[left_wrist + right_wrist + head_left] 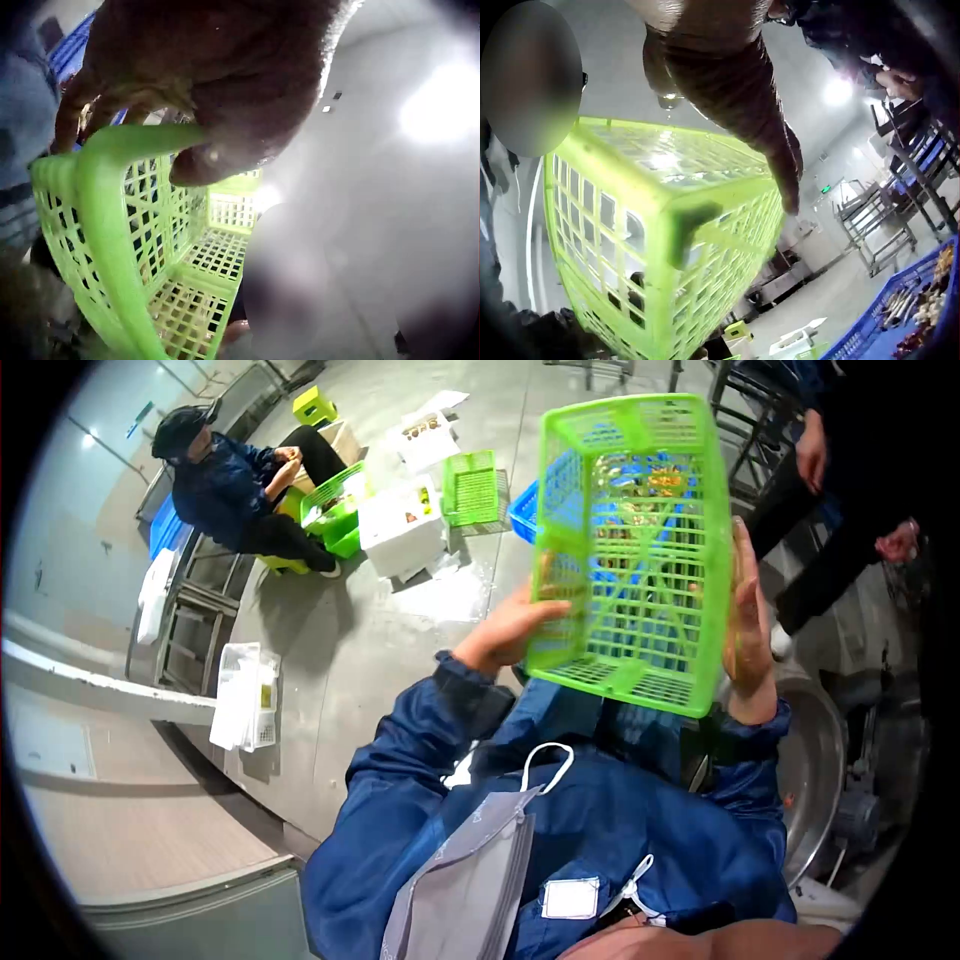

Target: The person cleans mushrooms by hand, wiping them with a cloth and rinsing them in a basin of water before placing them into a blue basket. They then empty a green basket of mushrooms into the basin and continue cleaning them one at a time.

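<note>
A bright green plastic mesh basket (630, 560) is held up tilted before the chest, its open side toward the head camera. My left hand (515, 625) grips the rim at one side, the thumb (199, 165) over the inside and the fingers outside. Against the opposite outer wall lies my right hand (748, 620), its fingers straight; in the right wrist view the right hand (727, 90) presses along the mesh. Beyond the basket, a blue crate (523, 512) shows partly through the holes, with mixed small pieces (922, 311) in it.
At the left, a seated person (225, 490) works beside a white foam box (400, 530) and green baskets (474, 490). White baskets (245, 695) stand on the floor. Another person's legs (830, 550) are at the right, near a round metal basin (815, 760).
</note>
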`<state>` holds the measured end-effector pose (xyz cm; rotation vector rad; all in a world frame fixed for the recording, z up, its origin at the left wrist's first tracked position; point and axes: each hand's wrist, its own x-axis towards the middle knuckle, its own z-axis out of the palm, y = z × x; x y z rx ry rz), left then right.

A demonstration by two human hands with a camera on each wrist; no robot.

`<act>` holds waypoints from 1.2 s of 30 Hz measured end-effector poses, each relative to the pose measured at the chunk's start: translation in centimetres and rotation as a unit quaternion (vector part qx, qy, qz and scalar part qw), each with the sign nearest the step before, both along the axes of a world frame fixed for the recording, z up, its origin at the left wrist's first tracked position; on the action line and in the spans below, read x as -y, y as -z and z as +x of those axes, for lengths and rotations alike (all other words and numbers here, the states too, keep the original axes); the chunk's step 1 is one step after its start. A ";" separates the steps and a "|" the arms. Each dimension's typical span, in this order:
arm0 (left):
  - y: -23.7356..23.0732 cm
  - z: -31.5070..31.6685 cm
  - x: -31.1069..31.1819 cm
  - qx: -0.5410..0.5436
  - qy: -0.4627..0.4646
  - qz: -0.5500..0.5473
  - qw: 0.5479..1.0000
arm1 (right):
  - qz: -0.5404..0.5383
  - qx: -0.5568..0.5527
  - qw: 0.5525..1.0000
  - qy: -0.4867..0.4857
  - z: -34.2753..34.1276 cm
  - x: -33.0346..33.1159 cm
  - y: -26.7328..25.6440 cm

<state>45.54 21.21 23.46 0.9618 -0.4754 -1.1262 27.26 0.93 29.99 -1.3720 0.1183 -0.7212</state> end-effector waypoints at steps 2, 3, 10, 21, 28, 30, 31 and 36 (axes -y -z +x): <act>2.2 3.5 -4.2 -0.082 -0.011 0.080 0.993 | -0.051 -0.054 0.997 -0.015 0.7 -0.5 -0.5; 2.4 4.5 -6.3 -0.088 -0.056 0.104 0.989 | -0.100 -0.057 0.993 -0.004 1.0 -0.7 -0.9; 12.1 14.8 -19.4 -0.132 -0.338 0.186 0.913 | -0.117 -0.265 0.938 0.187 -9.4 8.4 9.3; 21.6 24.5 -27.8 -0.209 -0.370 0.182 0.887 | -0.102 -0.689 0.649 0.306 -41.2 7.4 29.5; 20.5 24.6 -25.3 -0.180 -0.387 0.247 0.870 | 0.069 -0.749 0.619 0.226 -49.8 7.3 38.9; 21.0 25.0 -25.4 -0.165 -0.386 0.248 0.873 | 0.081 -0.717 0.648 0.245 -50.2 7.4 40.0; 21.2 25.2 -25.5 -0.157 -0.385 0.240 0.877 | 0.075 -0.696 0.666 0.257 -48.9 7.2 39.2; 21.6 27.0 -25.9 -0.194 -0.365 0.217 0.884 | 0.077 -0.724 0.659 0.189 -44.4 8.7 34.8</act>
